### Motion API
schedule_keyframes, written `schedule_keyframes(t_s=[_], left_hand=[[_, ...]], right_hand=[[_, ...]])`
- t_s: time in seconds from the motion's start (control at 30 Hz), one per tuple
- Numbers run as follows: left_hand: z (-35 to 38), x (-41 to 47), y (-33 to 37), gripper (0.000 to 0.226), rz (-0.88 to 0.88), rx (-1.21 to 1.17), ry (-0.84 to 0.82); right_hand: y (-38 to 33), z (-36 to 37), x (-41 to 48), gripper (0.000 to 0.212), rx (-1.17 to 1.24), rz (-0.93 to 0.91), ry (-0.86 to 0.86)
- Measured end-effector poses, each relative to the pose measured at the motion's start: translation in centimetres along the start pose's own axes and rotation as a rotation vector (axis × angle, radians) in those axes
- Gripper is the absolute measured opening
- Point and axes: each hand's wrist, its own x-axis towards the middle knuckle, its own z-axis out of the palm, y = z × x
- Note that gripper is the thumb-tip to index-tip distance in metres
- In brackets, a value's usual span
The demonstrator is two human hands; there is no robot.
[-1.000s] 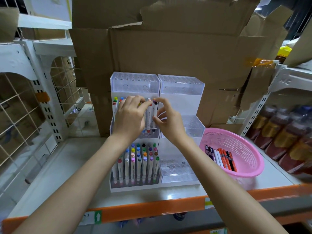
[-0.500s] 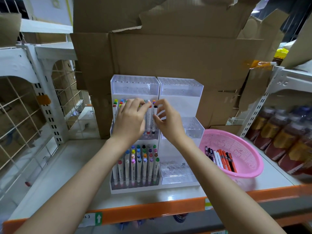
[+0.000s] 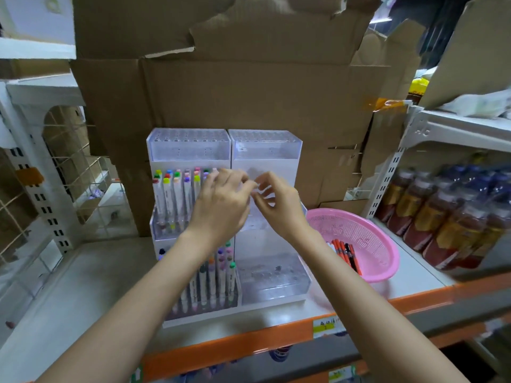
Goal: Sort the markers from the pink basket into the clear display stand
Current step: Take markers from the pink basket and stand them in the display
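Pink basket (image 3: 359,230): sat just right of clear display stand (image 3: 265,150), handy for reaching | markers (image 3: 345,252): lay loose inside basket, others racked upright, caps up to show colour | left hand (image 3: 221,205), right hand (image 3: 282,203): curled, fingertips close together at middle tier; grip could not be told, blurred

Two bare arms in shot: the left forearm (image 3: 154,294) and the right forearm (image 3: 359,294) run uncovered right back to the bottom edge of the frame. The left grip (image 3: 221,205) and the right grip (image 3: 279,205) are bare too, with slim fingers (image 3: 235,175) blurred at the tips.
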Motion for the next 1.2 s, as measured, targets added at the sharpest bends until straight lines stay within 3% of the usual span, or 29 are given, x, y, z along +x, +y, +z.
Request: schedule_keyframes(t_s=[0.37, 0.5, 0.6, 0.77, 0.97, 1.2], left_hand=[[6.4, 3.3, 11.9, 0.027, 0.12, -0.334, -0.212], [9.2, 4.3, 15.4, 0.026, 0.138, -0.37, -0.345], [11.6, 4.4, 17.6, 0.018, 0.098, -0.389, -0.531], [15.5, 3.8, 19.4, 0.027, -0.011, -0.305, -0.843], [17.7, 3.4, 20.1, 0.019, -0.222, -0.41, -0.887], [18.6, 3.5, 20.4, 0.021, -0.262, -0.315, -1.0]], right_hand=[[7.9, -11.2, -6.1, 0.01, -0.336, 0.18, 0.017], [11.3, -14.2, -8.2, 0.019, -0.466, 0.317, -0.102], [13.9, -14.8, -9.3, 0.027, -0.587, 0.452, -0.232], [17.0, -14.4, -9.5, 0.028, -0.64, 0.577, -0.375], [18.7, -12.7, -8.0, 0.012, -0.607, 0.562, -0.539], [19.9, -10.7, -6.9, 0.023, -0.565, 0.652, -0.623]])
